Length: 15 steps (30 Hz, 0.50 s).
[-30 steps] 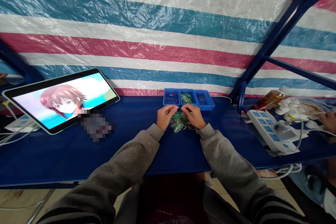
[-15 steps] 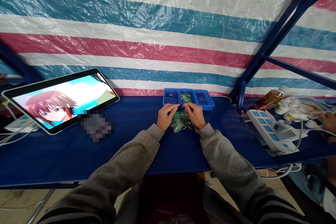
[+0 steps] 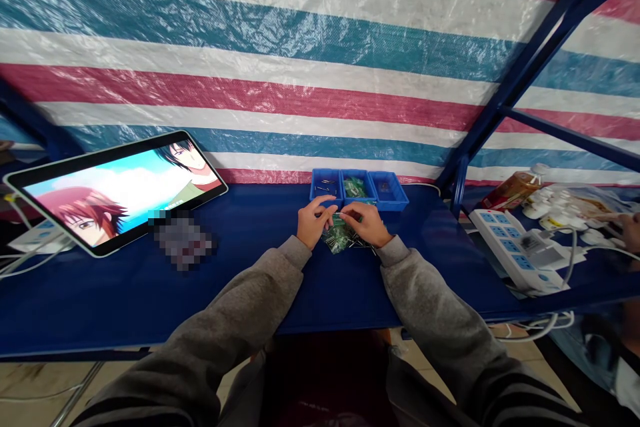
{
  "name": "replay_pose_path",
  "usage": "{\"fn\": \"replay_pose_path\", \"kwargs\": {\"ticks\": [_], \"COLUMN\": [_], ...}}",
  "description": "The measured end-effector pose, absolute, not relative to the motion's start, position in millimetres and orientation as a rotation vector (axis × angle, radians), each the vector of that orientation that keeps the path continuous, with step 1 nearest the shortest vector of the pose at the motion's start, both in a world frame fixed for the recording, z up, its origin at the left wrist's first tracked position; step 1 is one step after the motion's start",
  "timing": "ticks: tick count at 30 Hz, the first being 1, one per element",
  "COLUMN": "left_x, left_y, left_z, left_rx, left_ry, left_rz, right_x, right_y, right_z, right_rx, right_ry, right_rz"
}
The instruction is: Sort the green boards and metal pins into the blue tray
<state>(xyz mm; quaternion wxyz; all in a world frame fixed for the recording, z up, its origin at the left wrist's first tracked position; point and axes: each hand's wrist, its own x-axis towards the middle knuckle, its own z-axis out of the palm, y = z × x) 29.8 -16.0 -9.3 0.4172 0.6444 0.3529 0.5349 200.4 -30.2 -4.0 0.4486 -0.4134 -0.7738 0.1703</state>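
Note:
My left hand (image 3: 312,223) is closed in a pinch just in front of the blue bins, thumb against fingers. Opposite it, my right hand (image 3: 369,222) pinches too, its fingertips almost meeting the left ones. A thin pale sliver shows between the fingertips, too small to name. Below them lies a heap of green-tinted clear plastic (image 3: 339,239) mixed with thin metal pins (image 3: 354,240), partly hidden by my right hand. The left blue bin (image 3: 320,175) holds a few slim metal pieces. Green plastic packets (image 3: 355,187) fill the middle bin. In the right blue bin (image 3: 395,195) something small lies.
A tablet (image 3: 120,193) playing a cartoon leans at the left, beside a blurred-out item (image 3: 184,242). At the right are a power strip (image 3: 515,250), a drink bottle (image 3: 515,188), white round parts (image 3: 555,207) and another person's hand (image 3: 631,230). A blue frame post (image 3: 457,187) rises from the table (image 3: 240,207).
Both hands have drawn slightly back toward me, from the bins' front edge to over the heap. The fingertips have come closer together. The tablet's picture has changed.

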Motion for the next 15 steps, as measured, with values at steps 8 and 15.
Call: {"fn": "replay_pose_path", "kwargs": {"ticks": [8, 15], "left_x": [30.1, 29.5], "left_y": [-17.6, 24.7], "left_z": [-8.3, 11.1], "left_rx": [1.67, 1.582], "left_ry": [0.918, 1.148], "left_rz": [1.266, 1.491], "right_x": [201.5, 203.0], "right_y": [-30.8, -29.0], "right_z": [-0.1, 0.1], "right_rx": [-1.083, -1.242], "right_ry": [-1.878, -1.755], "right_rz": [0.347, 0.293]}}
